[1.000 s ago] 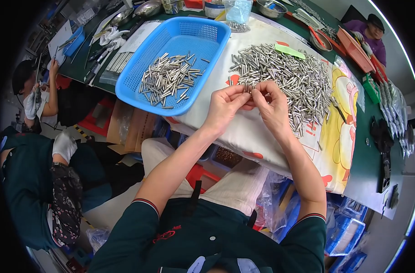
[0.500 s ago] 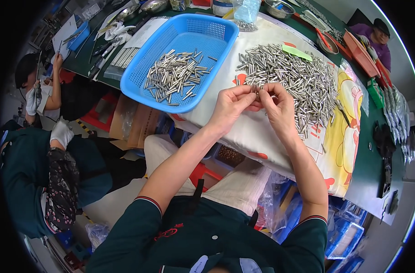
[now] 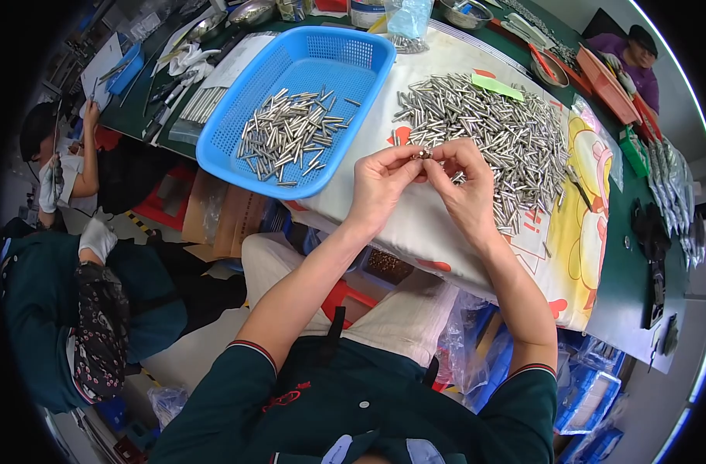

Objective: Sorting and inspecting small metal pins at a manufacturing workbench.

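Between the fingertips of my left hand (image 3: 381, 185) and my right hand (image 3: 463, 182) are a few small metal pins (image 3: 423, 155), pinched from both sides; my fingers partly hide them. Both hands are closed at the near left edge of a large heap of loose silvery metal pins (image 3: 492, 139), spread on a patterned cloth (image 3: 403, 228). To the left stands a blue perforated plastic basket (image 3: 214, 166), tilted in the view, with a smaller pile of similar pins (image 3: 287, 135) inside. A green paper slip (image 3: 497, 87) lies on top of the heap.
A clear bag with blue contents (image 3: 409, 19) and metal bowls (image 3: 465, 14) stand at the back. Red-orange trays (image 3: 607, 85) and a green box (image 3: 636, 155) are at the right. People sit at the far left and far right; crates (image 3: 589, 398) stand beneath the table.
My hands have shifted slightly left, and the pinched pins now show more clearly between my fingertips. The whole view has moved a little.
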`<control>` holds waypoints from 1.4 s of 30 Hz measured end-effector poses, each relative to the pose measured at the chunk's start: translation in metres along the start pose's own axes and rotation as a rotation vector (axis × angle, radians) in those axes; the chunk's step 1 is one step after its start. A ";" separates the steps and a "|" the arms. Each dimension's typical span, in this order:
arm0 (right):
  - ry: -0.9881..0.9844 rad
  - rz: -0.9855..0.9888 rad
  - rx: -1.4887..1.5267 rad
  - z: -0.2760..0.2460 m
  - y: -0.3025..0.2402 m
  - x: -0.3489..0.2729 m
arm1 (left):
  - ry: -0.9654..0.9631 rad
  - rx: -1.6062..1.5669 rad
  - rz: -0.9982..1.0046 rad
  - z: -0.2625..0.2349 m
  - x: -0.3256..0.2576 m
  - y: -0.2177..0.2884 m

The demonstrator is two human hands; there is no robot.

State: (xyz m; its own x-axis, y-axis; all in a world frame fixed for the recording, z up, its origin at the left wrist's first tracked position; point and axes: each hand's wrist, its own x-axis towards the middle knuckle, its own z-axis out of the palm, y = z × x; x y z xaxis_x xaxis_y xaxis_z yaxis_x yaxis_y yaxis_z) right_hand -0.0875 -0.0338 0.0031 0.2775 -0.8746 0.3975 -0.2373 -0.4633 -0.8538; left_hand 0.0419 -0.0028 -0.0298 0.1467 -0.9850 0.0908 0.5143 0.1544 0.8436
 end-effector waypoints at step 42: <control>-0.069 -0.346 -0.197 -0.012 0.012 -0.008 | -0.192 0.019 0.039 0.004 -0.001 -0.015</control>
State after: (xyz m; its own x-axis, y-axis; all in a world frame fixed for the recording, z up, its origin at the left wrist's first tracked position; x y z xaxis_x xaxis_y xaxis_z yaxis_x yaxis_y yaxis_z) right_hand -0.1037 -0.0336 -0.0064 0.4326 -0.6534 0.6212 -0.2910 -0.7533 -0.5898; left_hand 0.0307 -0.0043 -0.0406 0.0016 -0.9752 0.2211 0.4948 0.1929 0.8473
